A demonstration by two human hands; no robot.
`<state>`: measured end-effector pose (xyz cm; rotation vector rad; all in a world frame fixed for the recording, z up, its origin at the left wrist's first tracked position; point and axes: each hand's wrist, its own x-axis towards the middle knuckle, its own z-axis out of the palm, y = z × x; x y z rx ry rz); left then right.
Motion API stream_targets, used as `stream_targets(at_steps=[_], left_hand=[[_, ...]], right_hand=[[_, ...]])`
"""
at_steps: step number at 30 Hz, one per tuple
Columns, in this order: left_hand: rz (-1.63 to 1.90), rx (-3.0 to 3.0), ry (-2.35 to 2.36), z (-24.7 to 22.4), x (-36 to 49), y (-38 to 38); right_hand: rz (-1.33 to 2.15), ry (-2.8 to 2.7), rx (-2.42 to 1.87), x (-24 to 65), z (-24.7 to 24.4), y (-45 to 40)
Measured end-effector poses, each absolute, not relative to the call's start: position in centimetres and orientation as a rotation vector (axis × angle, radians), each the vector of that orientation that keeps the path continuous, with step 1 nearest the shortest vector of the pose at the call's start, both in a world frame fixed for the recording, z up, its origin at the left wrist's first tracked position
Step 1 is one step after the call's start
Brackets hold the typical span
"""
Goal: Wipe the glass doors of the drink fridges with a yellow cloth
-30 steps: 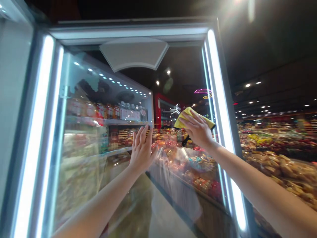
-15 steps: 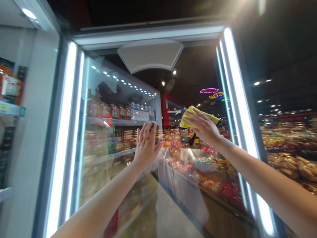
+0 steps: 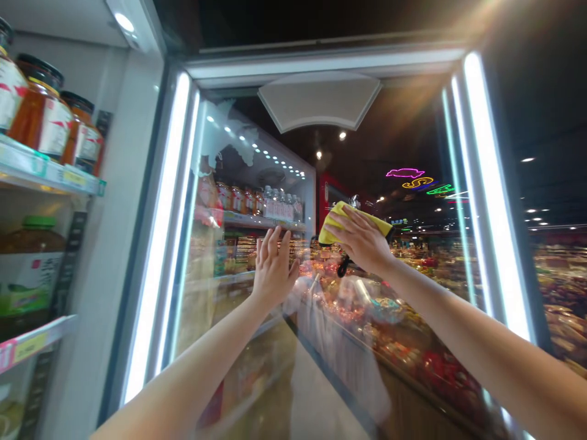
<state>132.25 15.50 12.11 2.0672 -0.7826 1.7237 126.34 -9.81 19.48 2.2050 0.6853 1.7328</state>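
A large glass panel (image 3: 257, 348) in a frame with bright light strips fills the middle of the view. My left hand (image 3: 274, 267) is raised at the glass with fingers spread and nothing in it; whether the palm touches the pane I cannot tell. Right of it, my right hand (image 3: 364, 239) presses a folded yellow cloth (image 3: 332, 227) with a dark edge against the glass. The fingers lie over the cloth, and its far side is hidden. Reflections of shelves, goods and a pale garment show in the pane.
At the left stands an open shelf unit (image 3: 55, 177) with amber jars (image 3: 57, 119) and a green-capped bottle (image 3: 34, 263). Light strips (image 3: 498, 195) run down the right side of the frame. Blurred piles of goods (image 3: 568, 299) lie beyond it. Coloured neon shapes (image 3: 417, 182) glow behind or in the glass.
The view has turned left, so more of the jars and shelves shows. The cloth under my right hand has moved left, closer to my left hand, which stays spread.
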Motion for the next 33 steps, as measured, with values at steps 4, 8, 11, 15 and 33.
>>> stream_targets(at_steps=[4,8,11,15,33], left_hand=[[1.759,2.051,-0.779,11.6,132.5,16.8],[1.770,2.042,-0.755,11.2,133.0,17.4],[1.749,2.038,-0.748,11.0,133.2,17.2],[1.717,2.029,-0.775,10.8,133.3,17.3],[1.729,2.033,-0.802,9.7,134.3,20.8]], right_hand=[[2.024,0.460,2.199,126.5,22.0,-11.8],[2.272,0.285,2.195,128.0,25.0,-8.4],[2.109,0.409,2.261,128.5,23.2,-5.1],[1.813,0.648,2.277,127.7,18.9,-5.0],[1.775,0.730,2.219,129.7,20.9,-0.8]])
